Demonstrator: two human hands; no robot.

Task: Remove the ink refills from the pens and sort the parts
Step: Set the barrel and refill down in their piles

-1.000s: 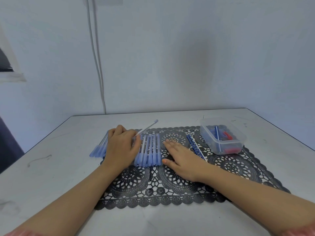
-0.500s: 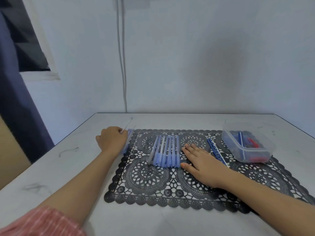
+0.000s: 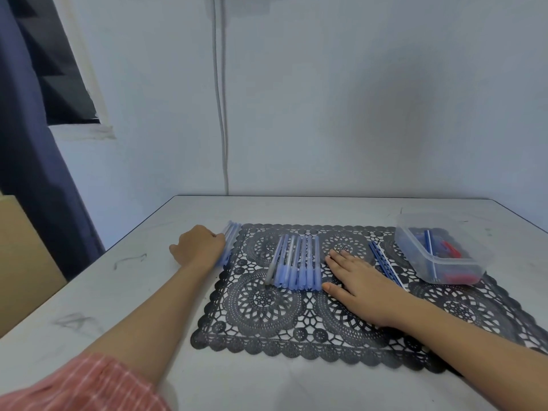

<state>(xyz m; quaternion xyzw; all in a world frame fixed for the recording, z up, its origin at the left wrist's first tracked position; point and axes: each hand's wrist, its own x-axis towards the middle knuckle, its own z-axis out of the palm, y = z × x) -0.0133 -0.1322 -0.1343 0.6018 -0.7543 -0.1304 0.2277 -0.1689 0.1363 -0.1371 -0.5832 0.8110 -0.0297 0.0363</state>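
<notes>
I'm resting my right hand (image 3: 358, 280) spread flat beside the pens (image 3: 296, 262) in the middle of the mat (image 3: 267, 321), while my curled left hand (image 3: 198, 247), pinching or not I cannot tell, is touching the barrels (image 3: 229, 241) at the mat's left edge, probably best laid parallel.

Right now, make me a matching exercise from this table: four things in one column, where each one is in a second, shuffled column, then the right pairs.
Things
1. left hand
2. right hand
3. clear tub
4. row of pens

Places
A. at the far right of the lace mat, red and blue parts inside
B. mid-mat, lying side by side
C. at the mat's left edge, against a blue bundle
D. flat on the mat, just right of the row of pens

Pairs: 1-C, 2-D, 3-A, 4-B.
</notes>
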